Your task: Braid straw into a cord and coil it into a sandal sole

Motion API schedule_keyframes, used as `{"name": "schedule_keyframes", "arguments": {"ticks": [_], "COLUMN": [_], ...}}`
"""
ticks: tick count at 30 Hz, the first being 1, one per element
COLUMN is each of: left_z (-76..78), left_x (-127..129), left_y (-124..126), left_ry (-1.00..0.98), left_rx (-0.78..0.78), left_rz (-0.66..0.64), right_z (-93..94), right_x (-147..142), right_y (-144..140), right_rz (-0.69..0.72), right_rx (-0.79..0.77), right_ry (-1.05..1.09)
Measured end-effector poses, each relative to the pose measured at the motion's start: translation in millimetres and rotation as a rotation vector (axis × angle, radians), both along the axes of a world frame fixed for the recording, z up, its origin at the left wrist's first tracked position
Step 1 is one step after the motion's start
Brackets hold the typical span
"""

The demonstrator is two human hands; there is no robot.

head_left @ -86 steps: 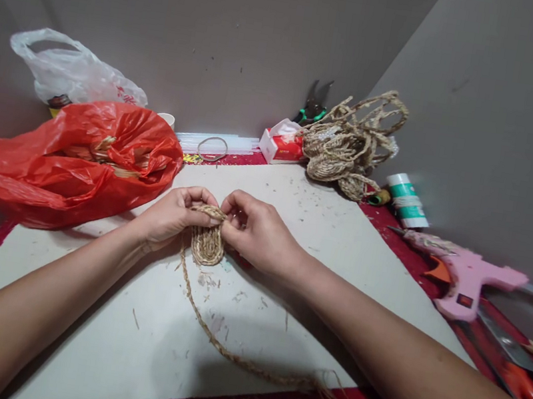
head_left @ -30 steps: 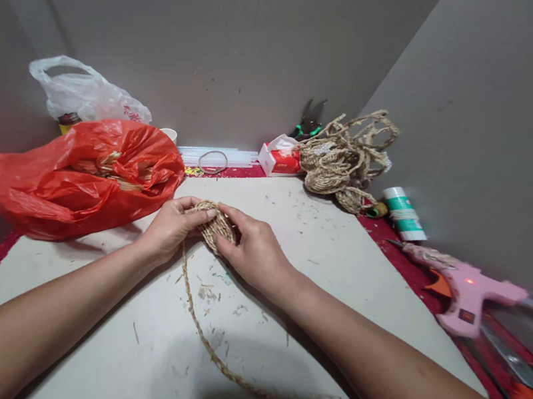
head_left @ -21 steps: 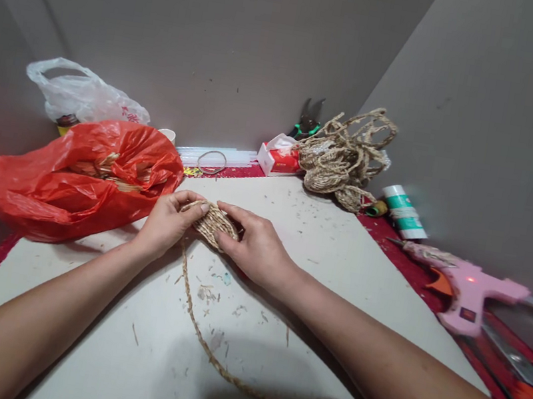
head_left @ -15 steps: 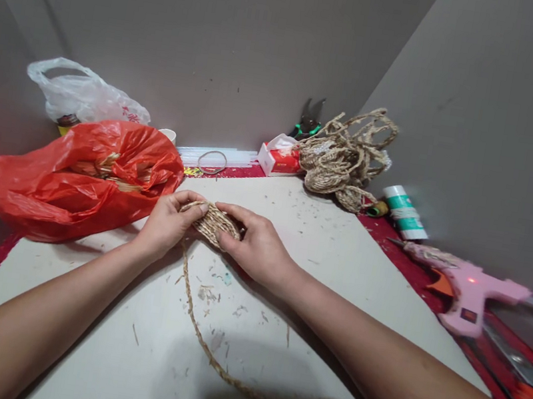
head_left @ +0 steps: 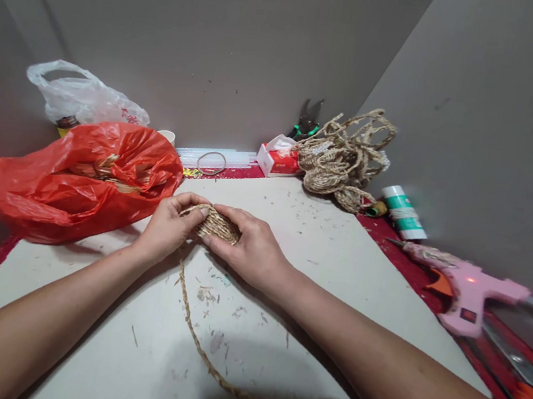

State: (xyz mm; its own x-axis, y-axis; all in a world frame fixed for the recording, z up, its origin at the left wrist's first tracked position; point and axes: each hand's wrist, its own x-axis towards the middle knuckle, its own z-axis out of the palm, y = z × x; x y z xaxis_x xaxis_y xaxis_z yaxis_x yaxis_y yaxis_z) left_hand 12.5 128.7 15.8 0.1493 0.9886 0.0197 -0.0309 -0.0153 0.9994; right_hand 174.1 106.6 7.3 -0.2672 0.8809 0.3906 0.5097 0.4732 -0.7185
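A small oval coil of braided straw rope [head_left: 219, 224] is held between both hands above a pale board [head_left: 290, 244]. My left hand [head_left: 168, 228] pinches its left end with thumb and fingers. My right hand [head_left: 251, 248] covers its right side, thumb pressed on the coil's near edge. A loose braided tail [head_left: 204, 338] runs from the coil down across the board to its near edge.
A red plastic bag [head_left: 82, 177] of straw lies left, a white bag [head_left: 85, 96] behind it. At the back are glue sticks [head_left: 213, 154], a tissue pack [head_left: 281, 154], pruners [head_left: 308, 122], a braided rope pile [head_left: 347, 155]. A tape roll [head_left: 403, 213], pink glue gun [head_left: 472, 289] and scissors [head_left: 518, 367] lie right.
The coil has been tilted from hanging flat toward me to lying edge-on between the hands. My right thumb has slid left along its near edge. The view shifted slightly downward.
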Motion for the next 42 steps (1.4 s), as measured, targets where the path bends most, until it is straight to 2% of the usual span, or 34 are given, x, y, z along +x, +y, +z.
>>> {"name": "schedule_keyframes", "arguments": {"ticks": [5, 10, 14, 19, 23, 27, 30, 35, 39, 42], "left_z": [-1.8, -0.2, 0.4, 1.0, 6.6, 7.6, 4.3, 4.4, 5.6, 4.2], "left_x": [4.8, 9.4, 7.6, 3.3, 5.1, 8.9, 10.7, 12.4, 10.3, 5.4], "left_y": [-4.6, -9.9, -7.9, -3.2, -7.2, -11.2, -12.2, -14.5, -11.8, -5.3], "left_ry": [0.016, 0.055, 0.031, -0.008, -0.177, -0.276, -0.291, -0.3, -0.269, -0.202], "left_rx": [0.055, 0.072, 0.056, 0.061, -0.075, -0.167, -0.179, -0.196, -0.19, -0.136], "left_rz": [0.054, 0.065, 0.104, 0.137, 0.058, -0.085, -0.14, -0.105, -0.096, -0.082], "right_z": [-2.7, 1.7, 0.4, -2.2, -2.5, -5.3, -6.9, -3.5, 3.9, 7.0], "right_x": [-0.1, 1.0, 4.8, 7.4, 7.1, 7.1, 6.8, 5.8, 4.6, 3.3], "right_y": [-5.5, -8.3, -4.8, -1.4, 1.0, 4.0, 2.9, -1.6, -3.1, -2.6], "right_rz": [-0.048, -0.036, 0.005, -0.015, -0.064, -0.142, -0.153, -0.132, -0.09, -0.071], "right_rx": [0.118, 0.142, 0.166, 0.172, 0.181, 0.256, 0.272, 0.267, 0.186, 0.131], "right_ry": [-0.362, -0.495, -0.455, -0.429, -0.311, -0.227, -0.222, -0.273, -0.3, -0.24]}}
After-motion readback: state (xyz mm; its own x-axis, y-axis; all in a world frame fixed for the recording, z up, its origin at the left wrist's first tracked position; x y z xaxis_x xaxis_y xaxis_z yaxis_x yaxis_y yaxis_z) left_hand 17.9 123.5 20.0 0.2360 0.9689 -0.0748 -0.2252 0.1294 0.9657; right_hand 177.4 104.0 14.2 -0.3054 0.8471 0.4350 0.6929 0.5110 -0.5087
